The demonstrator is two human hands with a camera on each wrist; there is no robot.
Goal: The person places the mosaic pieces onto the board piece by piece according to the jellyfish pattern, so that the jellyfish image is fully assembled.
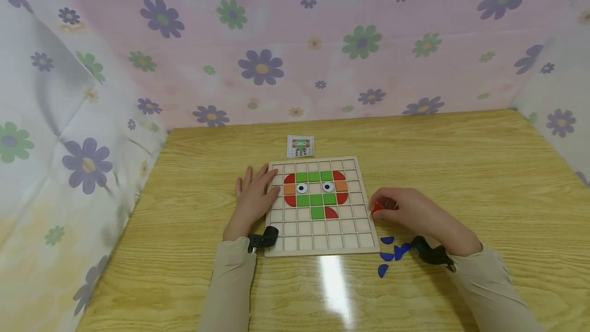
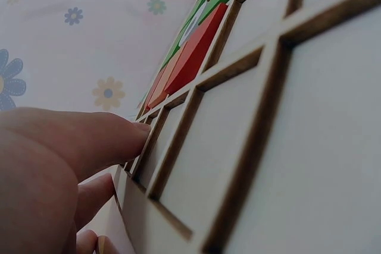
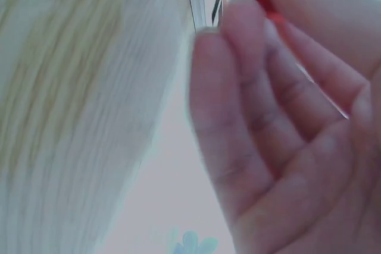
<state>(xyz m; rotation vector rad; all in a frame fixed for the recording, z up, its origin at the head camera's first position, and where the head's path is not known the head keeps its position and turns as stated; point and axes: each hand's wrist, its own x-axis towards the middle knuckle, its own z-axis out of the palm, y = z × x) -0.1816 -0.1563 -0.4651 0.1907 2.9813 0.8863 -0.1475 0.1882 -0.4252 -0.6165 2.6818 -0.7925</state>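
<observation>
Nearest: pale sleeves [image 1: 228, 291] on both forearms, over the table [image 1: 152, 281]. Five blue pieces [image 1: 382, 270], at least some half-round, lie loose off the near right corner of the board [image 1: 319, 242], well within the right arm's side. A black wrist device sits on each wrist, left [image 1: 265, 238] and right [image 1: 430, 252].

Right hand [image 1: 407, 209]: thumb and fingertips pinch a red piece [image 1: 377, 207], just beside the board's right edge; its outline is mostly covered by the fingers. Left hand [image 1: 252, 201]: fingers spread, lying across the board's left edge and touching it.

Board: square grid, flat on the table. Nearest filled row holds a green square [image 1: 317, 213] with a red quarter-round [image 1: 331, 212] directly to its right. Beyond: a row of three green squares between red rounded pieces; next, two eye discs [image 1: 301, 188] between orange squares [image 1: 289, 189]; then another green row with red ends.

Past the far edge: a small printed card [image 1: 300, 146] with a similar figure. Farthest: flower-patterned cloth [image 1: 286, 29] behind the table.
</observation>
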